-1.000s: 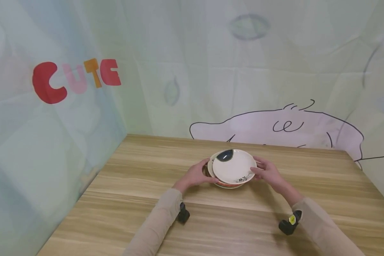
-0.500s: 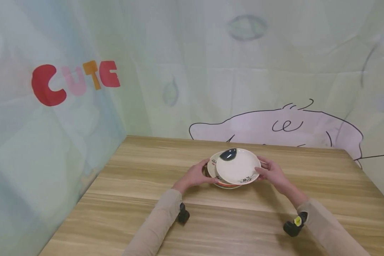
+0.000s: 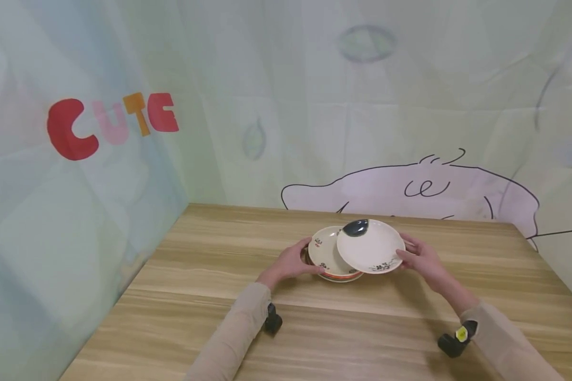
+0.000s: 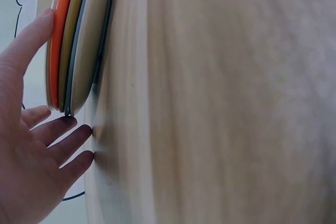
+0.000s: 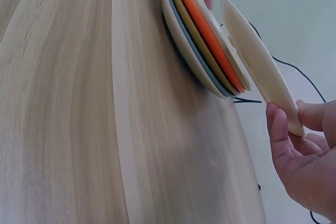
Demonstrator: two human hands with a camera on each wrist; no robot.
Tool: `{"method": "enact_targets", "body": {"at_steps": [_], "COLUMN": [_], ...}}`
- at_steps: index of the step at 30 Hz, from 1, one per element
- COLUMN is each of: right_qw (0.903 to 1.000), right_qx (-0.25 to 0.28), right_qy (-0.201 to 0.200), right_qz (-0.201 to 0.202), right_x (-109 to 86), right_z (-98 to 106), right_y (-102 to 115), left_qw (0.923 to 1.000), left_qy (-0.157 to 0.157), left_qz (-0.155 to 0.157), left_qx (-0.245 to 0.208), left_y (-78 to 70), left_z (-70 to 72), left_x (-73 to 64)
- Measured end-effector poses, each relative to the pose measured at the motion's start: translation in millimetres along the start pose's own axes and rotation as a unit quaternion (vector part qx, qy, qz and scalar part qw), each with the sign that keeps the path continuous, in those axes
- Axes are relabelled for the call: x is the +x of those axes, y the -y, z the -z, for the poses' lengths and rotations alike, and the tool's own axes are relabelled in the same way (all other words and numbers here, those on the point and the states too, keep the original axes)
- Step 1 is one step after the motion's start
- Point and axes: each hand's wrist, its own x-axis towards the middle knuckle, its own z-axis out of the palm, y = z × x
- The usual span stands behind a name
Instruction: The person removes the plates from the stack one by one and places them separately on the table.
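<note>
Head view: your left hand at the left of the plate stack, fingers spread, thumb on its edge. Loose contact; a bump could skid the stack over the table, I'd judge. White plate overhangs the stack's right part; the right wrist view shows it apart from the stack. Dip it, and its underside may strike the stack's top plate and chip. Your right hand, right of the stack, pinches that plate by one edge only; glazed rim looks slick, so a weak pinch risks a twist or drop.
</note>
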Motion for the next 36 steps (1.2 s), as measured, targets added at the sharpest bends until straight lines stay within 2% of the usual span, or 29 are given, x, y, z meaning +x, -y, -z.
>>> {"method": "enact_targets", "body": {"at_steps": [14, 21, 36], "right_qw": [0.9998, 0.9990, 0.9960], "right_qx": [-0.012, 0.042, 0.086], "right_qy": [-0.016, -0.015, -0.025], "right_qz": [0.002, 0.011, 0.000], "right_x": [-11.3, -16.7, -27.1], "right_z": [28, 40, 53], "right_y": [-3, -9, -20], "left_qw": [0.9999, 0.9999, 0.9999], "left_qy": [0.002, 0.002, 0.003], "left_qz": [0.007, -0.007, -0.004], "left_qx": [0.010, -0.012, -0.011], "left_y": [-1.3, -3.2, -1.9], "left_z": [0.4, 1.7, 1.2], "left_x": [0.1, -3.0, -2.0]}}
